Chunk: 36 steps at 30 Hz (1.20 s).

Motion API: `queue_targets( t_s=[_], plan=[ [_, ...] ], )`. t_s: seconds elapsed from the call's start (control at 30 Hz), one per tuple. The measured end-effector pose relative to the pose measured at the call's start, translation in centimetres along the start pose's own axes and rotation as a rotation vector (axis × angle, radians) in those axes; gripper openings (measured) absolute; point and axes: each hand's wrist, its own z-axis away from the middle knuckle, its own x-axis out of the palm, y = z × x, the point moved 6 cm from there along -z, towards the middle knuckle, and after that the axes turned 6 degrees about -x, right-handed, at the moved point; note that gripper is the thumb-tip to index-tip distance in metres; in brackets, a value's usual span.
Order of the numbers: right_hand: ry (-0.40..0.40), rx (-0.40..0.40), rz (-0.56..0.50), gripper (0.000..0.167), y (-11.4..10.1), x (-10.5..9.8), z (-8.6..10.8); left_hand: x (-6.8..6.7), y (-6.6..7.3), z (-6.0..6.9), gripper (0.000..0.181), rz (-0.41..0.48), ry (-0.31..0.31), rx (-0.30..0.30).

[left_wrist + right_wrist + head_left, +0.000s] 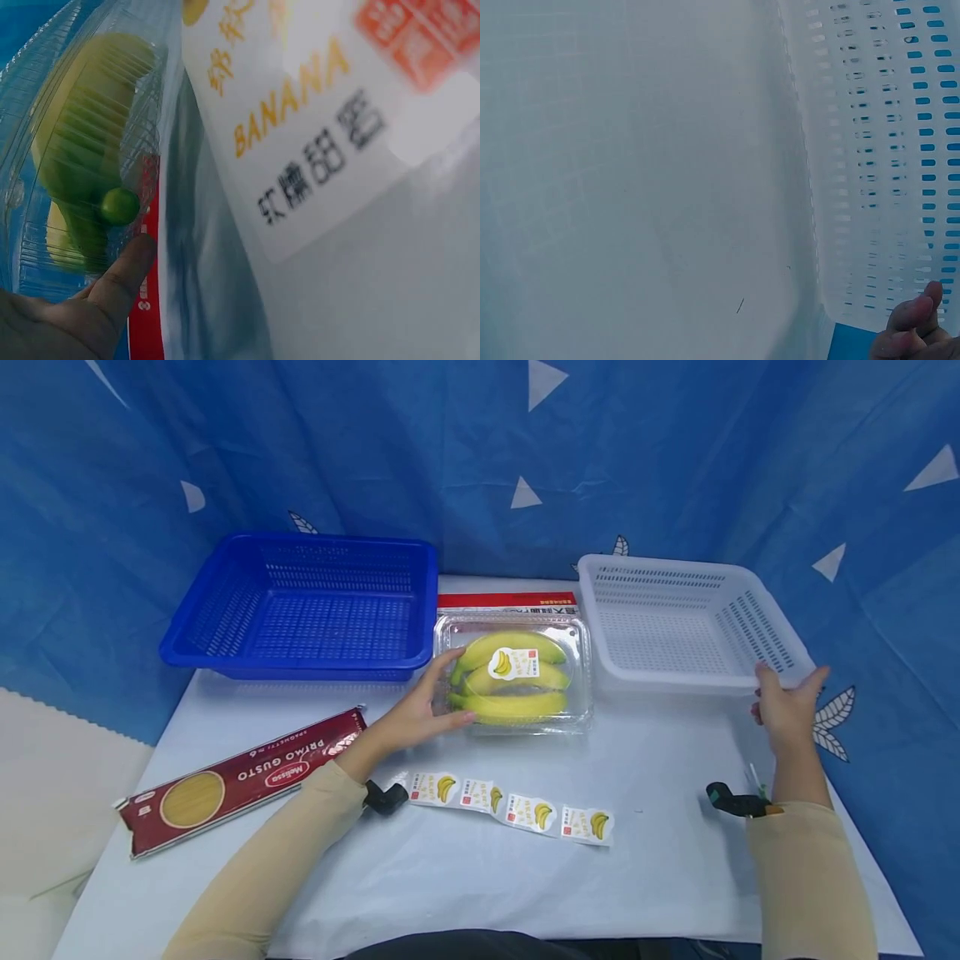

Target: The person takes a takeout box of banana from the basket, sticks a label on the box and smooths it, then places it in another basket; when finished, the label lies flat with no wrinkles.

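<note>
A clear plastic clamshell (pixel 577 710) of several yellow bananas (pixel 517 707) lies mid-table, with a white banana sticker (pixel 528 663) on its lid. My left hand (pixel 416 714) touches the box's left end, thumb and forefinger spread nearly straight along it. In the left wrist view, a finger (pixel 124 281) meets the clear plastic near a green banana tip (pixel 120 206). Over at the right, my right hand (pixel 787 706) holds the front right corner of a white basket (pixel 690 681). Its curled fingertips (pixel 915 311) show beside the slotted wall in the right wrist view.
A blue basket (pixel 300 662) stands at the back left. In front of it lies a red spaghetti pack (pixel 240 781). A strip of banana stickers (pixel 517 810) lies near the front. Behind the clamshell is a red-and-white package (pixel 502 600), partly hidden. A blue curtain (pixel 480 460) hangs behind.
</note>
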Motion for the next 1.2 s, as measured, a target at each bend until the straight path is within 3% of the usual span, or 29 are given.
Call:
queue_targets(
  t_s=[0.27,0.47,0.6,0.97,1.2],
  plan=[
    [0.002,-0.003,0.003,0.102,0.1,-0.1,-0.2,0.1,0.4,0.3,0.092,-0.051,-0.027,0.006],
    [-0.005,-0.001,-0.011,0.102,0.1,-0.1,-0.2,0.2,0.9,0.5,0.091,-0.032,-0.035,0.014],
    [-0.003,0.004,-0.029,0.103,0.1,-0.1,-0.3,0.2,1.5,0.6,0.092,-0.011,-0.044,-0.012],
    [0.005,0.01,-0.028,0.105,0.3,-0.2,-0.5,0.6,5.3,-0.3,0.091,0.001,-0.015,0.016],
    [0.008,0.014,-0.031,0.105,0.3,-0.1,-0.5,1.2,7.4,-1.7,0.088,0.009,-0.026,-0.012]
  ],
)
